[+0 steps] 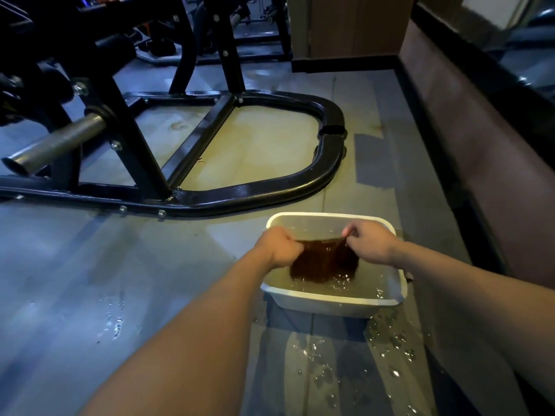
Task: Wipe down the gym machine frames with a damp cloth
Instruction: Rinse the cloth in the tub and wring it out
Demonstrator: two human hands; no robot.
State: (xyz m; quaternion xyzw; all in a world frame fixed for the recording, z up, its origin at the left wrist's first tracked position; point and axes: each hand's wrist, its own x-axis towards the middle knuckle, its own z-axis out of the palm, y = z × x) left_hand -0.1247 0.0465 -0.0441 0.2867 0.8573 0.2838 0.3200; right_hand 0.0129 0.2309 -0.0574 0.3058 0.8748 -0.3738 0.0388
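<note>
Cloth: limp, soaked, heavy; keep to its top corners.
Left hand: clenched on 9 o'clock corner.
Right hand: pinching 3 o'clock corner.
Basin: water-filled, likely to slosh.

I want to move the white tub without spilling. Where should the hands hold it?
Judging by shape, grip the white tub at its two short rims, from the left and right sides, lifting level. It holds water, and both hands, left and right, now hold the brown cloth.

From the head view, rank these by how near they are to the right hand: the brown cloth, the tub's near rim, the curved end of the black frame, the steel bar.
From the right hand:
1. brown cloth, pinched by it, over the water.
2. tub's near rim, just below.
3. curved end of the black frame, beyond the tub.
4. steel bar, far left.
</note>
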